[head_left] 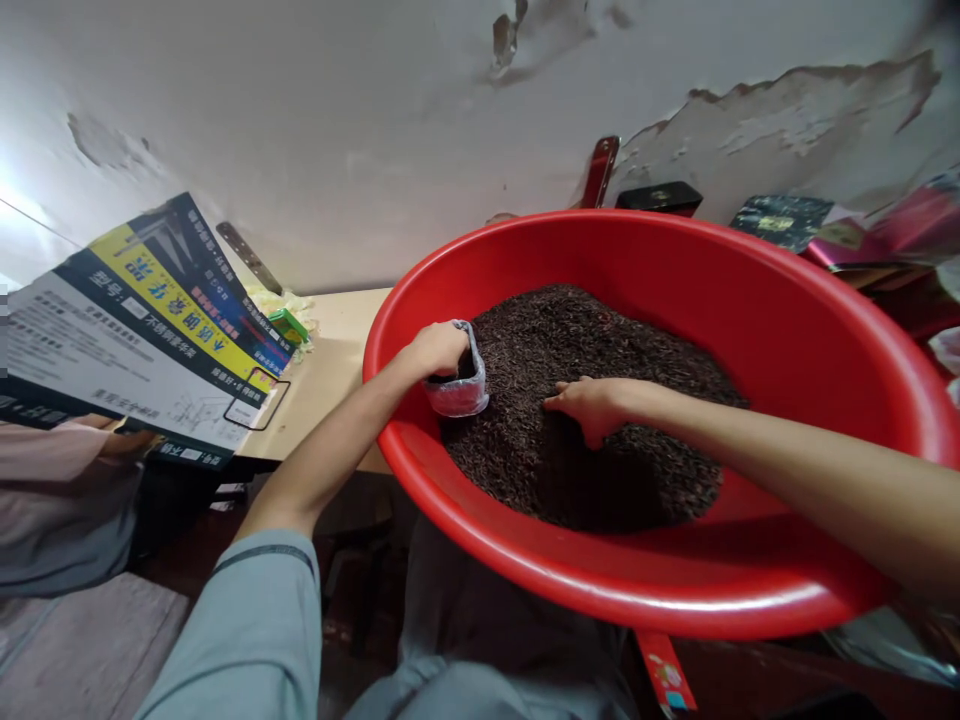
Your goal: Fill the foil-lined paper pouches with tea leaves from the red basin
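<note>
A large red basin [750,300] sits in front of me, holding a heap of dark loose tea leaves [585,400]. My left hand [435,350] grips a small clear plastic bag [461,385] at the left inner wall of the basin, its mouth held open against the leaves. My right hand [592,405] rests on the heap, fingers curled and pushing into the leaves, a little right of the bag.
A printed cardboard box [150,320] lies on a pale table [337,340] at the left, with a small green packet [289,325] beside it. Another person's sleeve [52,500] shows at far left. Dark boxes [660,197] and packages [787,220] stand against the peeling wall behind the basin.
</note>
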Demonstrator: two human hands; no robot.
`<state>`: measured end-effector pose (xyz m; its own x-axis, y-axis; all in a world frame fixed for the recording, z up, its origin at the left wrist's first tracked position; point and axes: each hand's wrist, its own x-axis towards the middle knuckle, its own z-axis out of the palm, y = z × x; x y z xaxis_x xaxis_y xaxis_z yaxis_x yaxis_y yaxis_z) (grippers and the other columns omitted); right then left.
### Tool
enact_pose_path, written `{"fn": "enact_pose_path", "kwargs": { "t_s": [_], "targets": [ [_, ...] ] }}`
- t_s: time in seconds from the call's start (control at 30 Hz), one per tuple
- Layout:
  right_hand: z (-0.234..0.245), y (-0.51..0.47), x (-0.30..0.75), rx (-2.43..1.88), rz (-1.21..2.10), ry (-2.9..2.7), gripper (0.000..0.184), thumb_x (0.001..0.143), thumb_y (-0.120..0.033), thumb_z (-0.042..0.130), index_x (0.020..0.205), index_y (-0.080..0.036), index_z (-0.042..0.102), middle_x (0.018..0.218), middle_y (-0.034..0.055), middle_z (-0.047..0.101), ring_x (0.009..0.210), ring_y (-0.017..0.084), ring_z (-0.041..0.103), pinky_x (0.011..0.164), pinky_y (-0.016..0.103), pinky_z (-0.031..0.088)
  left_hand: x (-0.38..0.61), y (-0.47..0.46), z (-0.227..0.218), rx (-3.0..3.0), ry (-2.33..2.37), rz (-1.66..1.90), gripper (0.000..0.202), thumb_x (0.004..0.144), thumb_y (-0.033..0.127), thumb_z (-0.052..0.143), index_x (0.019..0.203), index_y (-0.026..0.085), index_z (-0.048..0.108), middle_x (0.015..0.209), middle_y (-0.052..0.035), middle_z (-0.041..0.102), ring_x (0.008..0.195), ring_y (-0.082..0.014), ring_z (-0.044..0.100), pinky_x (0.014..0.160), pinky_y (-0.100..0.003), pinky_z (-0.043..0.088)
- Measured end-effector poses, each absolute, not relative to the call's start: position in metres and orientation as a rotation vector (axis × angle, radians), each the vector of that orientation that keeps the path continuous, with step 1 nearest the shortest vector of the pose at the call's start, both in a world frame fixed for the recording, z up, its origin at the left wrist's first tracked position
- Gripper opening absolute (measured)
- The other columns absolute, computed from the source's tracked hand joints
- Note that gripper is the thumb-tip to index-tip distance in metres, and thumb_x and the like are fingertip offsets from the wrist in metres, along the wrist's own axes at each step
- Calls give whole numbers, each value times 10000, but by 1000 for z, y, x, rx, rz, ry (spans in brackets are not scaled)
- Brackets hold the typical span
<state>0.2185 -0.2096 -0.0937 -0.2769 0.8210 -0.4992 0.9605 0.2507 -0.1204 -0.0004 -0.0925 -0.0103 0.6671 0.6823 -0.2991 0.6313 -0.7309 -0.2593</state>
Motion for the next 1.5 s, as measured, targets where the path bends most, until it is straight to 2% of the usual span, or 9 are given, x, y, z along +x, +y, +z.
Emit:
{"fn": "enact_pose_path", "kwargs": {
  "t_s": [0.17,0.37,0.57,0.67,0.77,0.93,1.2,1.37,1.5],
  "targets": [
    [-88,-207,215,1555,-576,2128,861,607,-114,770,1455,-120,618,1481,206,592,1363,370,583,1105,417,500,3,-94,-13,-2722,-1161,521,361,851,161,665,1197,105,749,1184,-209,753,1089,-355,727,829,-361,583],
    [-85,-201,217,1541,-592,2141,780,598,-132,760,1375,-164,694,1282,133,735,1188,324,698,980,348,559,-5,-95,-4,-2889,-1166,580,299,806,199,731,1095,228,802,1135,-77,789,1003,-257,733,698,-261,517],
    [-84,-199,220,1608,-607,2160,577,657,-82,645,1203,-211,783,1016,59,798,997,257,749,821,272,558,-6,-95,-1,-2884,-1115,610,380,795,149,757,1171,196,793,1156,-115,784,1001,-268,738,701,-269,512],
    [-77,-203,217,1614,-595,2186,513,675,-32,595,1110,-218,794,1015,52,791,993,235,740,828,255,544,-11,-86,-2,-2899,-1252,338,340,797,145,771,1131,196,808,1108,-121,793,1005,-273,744,738,-277,529],
    [-60,-205,212,1604,-547,2222,402,730,-45,595,1045,-216,777,1109,58,762,1034,214,716,874,247,533,-18,-76,-4,-3012,-1381,-150,215,888,206,720,1079,182,815,996,-101,802,956,-230,747,775,-271,537],
    [-9,-183,195,1626,-532,2553,225,830,-131,607,1004,-193,736,1130,79,710,1066,212,665,991,303,506,-24,-63,-12,-3045,-1642,-914,216,992,211,591,965,117,783,672,-50,730,599,-124,688,655,-221,522],
    [30,-124,122,1737,-468,2703,434,748,-53,688,1141,-216,778,1101,45,755,981,214,692,920,329,541,-38,-44,-19,-2792,-1892,-1210,247,1009,193,539,948,93,757,777,-88,772,534,-103,672,566,-183,484],
    [19,-114,107,1803,-379,2768,327,756,-83,736,1056,-198,799,1092,55,772,1020,233,718,984,368,564,-41,-41,-20,-2756,-1877,-1162,271,995,199,537,984,93,787,839,-112,795,631,-133,706,676,-225,532],
    [16,-122,116,2005,-687,2951,342,804,-95,689,1132,-158,762,1217,99,749,1093,233,728,1011,376,585,-39,-43,-18,-2699,-1700,-1133,254,967,186,575,1013,100,810,997,-128,807,875,-163,724,832,-250,526]
  ]
}}
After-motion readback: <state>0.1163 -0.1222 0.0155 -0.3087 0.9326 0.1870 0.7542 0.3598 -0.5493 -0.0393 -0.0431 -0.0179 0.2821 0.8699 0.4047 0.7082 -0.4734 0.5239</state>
